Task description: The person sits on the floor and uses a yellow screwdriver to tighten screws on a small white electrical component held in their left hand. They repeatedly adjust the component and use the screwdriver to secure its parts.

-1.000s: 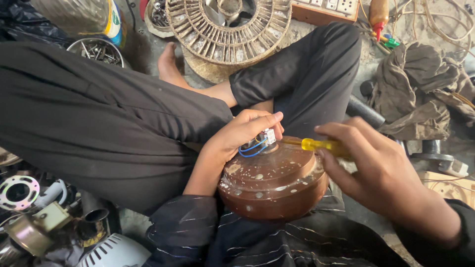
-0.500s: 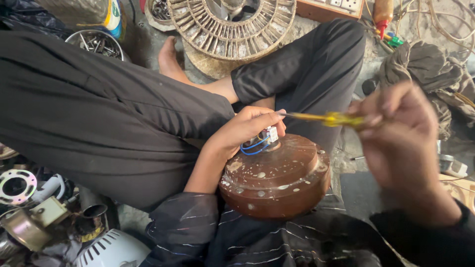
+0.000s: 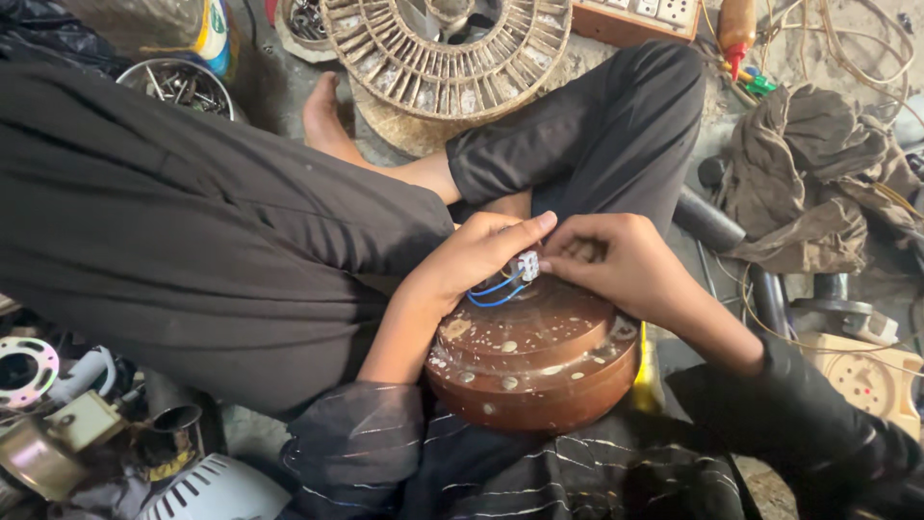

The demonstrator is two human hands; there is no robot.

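Note:
A round brown fan motor housing [image 3: 529, 366] rests on my lap between my crossed legs. On its top sits a small white connector block [image 3: 527, 264] with blue wires [image 3: 496, 292] looping out of it. My left hand [image 3: 462, 260] lies over the housing's upper left, fingers closed around the block. From the right, my right hand [image 3: 616, 255] pinches the same block with curled fingertips. A yellow-handled screwdriver [image 3: 643, 371] lies against the housing's right side, in neither hand.
A round slotted stator disc [image 3: 443, 48] lies beyond my knees, beside my bare foot [image 3: 327, 120]. A metal bowl of screws [image 3: 178, 87] sits far left. A crumpled cloth [image 3: 818, 183] and a socket board [image 3: 866, 380] lie right. Loose metal parts [image 3: 58, 424] crowd the lower left.
My right hand let go of the yellow screwdriver, which now lies beside the housing, and came back to the connector block. My left hand stayed on the block.

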